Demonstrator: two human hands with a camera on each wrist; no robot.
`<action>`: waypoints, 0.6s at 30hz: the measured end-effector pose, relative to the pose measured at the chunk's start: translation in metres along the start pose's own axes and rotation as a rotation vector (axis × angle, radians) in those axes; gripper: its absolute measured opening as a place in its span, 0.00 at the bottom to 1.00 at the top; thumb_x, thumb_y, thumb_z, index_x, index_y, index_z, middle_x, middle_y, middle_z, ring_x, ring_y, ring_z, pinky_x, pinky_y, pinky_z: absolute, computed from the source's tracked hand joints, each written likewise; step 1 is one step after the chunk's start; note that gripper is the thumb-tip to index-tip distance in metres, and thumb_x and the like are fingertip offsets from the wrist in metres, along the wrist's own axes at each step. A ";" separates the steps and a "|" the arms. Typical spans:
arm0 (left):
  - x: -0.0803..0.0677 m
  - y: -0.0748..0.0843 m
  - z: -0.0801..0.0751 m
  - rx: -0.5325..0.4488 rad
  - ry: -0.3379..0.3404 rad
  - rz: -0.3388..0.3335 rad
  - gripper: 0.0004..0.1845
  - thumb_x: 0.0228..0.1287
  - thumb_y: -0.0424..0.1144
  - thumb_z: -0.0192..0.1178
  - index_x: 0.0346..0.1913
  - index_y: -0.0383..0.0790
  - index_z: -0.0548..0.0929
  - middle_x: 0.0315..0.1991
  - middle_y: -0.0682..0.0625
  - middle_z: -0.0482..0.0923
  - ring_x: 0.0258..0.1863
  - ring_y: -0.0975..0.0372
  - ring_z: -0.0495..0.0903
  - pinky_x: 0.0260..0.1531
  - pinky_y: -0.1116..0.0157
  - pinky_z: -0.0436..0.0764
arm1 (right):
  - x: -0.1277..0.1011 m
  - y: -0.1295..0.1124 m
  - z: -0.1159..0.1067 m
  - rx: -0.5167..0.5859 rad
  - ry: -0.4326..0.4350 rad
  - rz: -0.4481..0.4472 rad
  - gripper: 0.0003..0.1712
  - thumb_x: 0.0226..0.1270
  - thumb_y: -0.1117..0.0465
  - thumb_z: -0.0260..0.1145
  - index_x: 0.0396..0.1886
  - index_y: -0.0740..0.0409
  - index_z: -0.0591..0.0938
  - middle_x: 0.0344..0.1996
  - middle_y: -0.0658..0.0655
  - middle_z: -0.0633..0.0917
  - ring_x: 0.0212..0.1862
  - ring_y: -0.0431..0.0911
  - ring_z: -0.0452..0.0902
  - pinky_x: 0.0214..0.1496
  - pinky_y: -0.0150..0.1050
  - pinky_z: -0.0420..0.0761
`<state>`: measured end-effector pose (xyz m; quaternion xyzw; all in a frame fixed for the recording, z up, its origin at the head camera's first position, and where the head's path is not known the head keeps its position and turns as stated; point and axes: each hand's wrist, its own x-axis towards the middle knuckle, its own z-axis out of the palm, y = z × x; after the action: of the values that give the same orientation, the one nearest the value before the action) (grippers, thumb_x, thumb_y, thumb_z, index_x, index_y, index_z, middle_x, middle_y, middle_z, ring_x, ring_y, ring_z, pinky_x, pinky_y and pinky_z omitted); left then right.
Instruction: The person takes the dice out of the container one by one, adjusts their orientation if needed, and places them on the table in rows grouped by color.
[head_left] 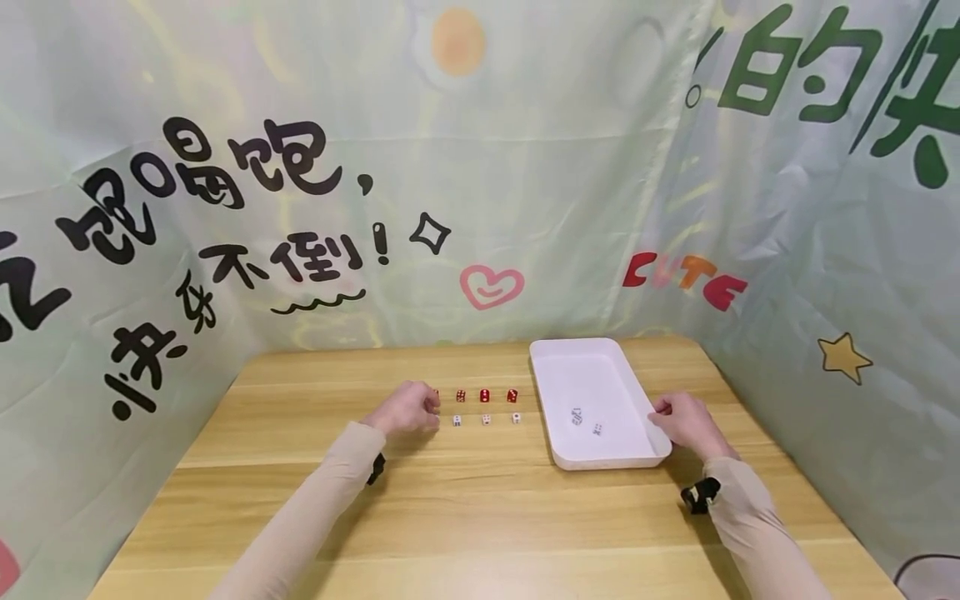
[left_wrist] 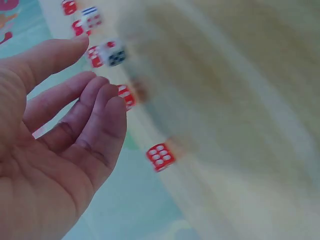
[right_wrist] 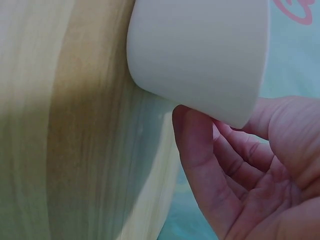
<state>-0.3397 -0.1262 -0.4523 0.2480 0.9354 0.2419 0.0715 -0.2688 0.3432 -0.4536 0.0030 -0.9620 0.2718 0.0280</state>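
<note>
My left hand point(head_left: 405, 408) is over the left end of two rows of dice, its fingers loosely curved. In the left wrist view, thumb and fingers stand apart with nothing visible between them. Red dice point(head_left: 484, 396) make up the far row, and white dice point(head_left: 486, 419) the near one; the hand partly covers a red die in the head view. A white die point(left_wrist: 113, 53) shows just beyond the fingertips. My right hand point(head_left: 688, 423) pinches the right side of a white tray point(head_left: 555, 446) near its front corner, thumb and finger at the wall.
Inside the tray lie a few white dice point(head_left: 577, 416) toward its front. The wooden table point(head_left: 450, 533) ends at printed cloth point(head_left: 405, 308) along its back and sides. A watch-like black band point(head_left: 701, 495) sits on the right wrist.
</note>
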 end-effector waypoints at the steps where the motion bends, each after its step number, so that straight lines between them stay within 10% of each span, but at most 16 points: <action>1: 0.001 0.001 -0.002 -0.009 0.007 0.006 0.07 0.55 0.31 0.69 0.38 0.34 0.87 0.33 0.49 0.85 0.35 0.61 0.81 0.41 0.61 0.82 | 0.000 0.000 0.000 -0.001 0.003 -0.001 0.09 0.63 0.65 0.65 0.35 0.70 0.82 0.30 0.62 0.84 0.32 0.50 0.76 0.32 0.38 0.75; 18: 0.033 0.059 0.009 -0.040 0.047 0.181 0.07 0.65 0.36 0.63 0.40 0.38 0.88 0.34 0.53 0.87 0.34 0.67 0.82 0.40 0.67 0.82 | -0.004 -0.006 -0.003 0.007 0.011 -0.032 0.08 0.62 0.67 0.64 0.33 0.70 0.82 0.28 0.59 0.83 0.30 0.47 0.75 0.31 0.38 0.74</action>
<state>-0.3408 -0.0609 -0.4321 0.3244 0.9055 0.2716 0.0324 -0.2642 0.3395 -0.4484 0.0172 -0.9607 0.2744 0.0377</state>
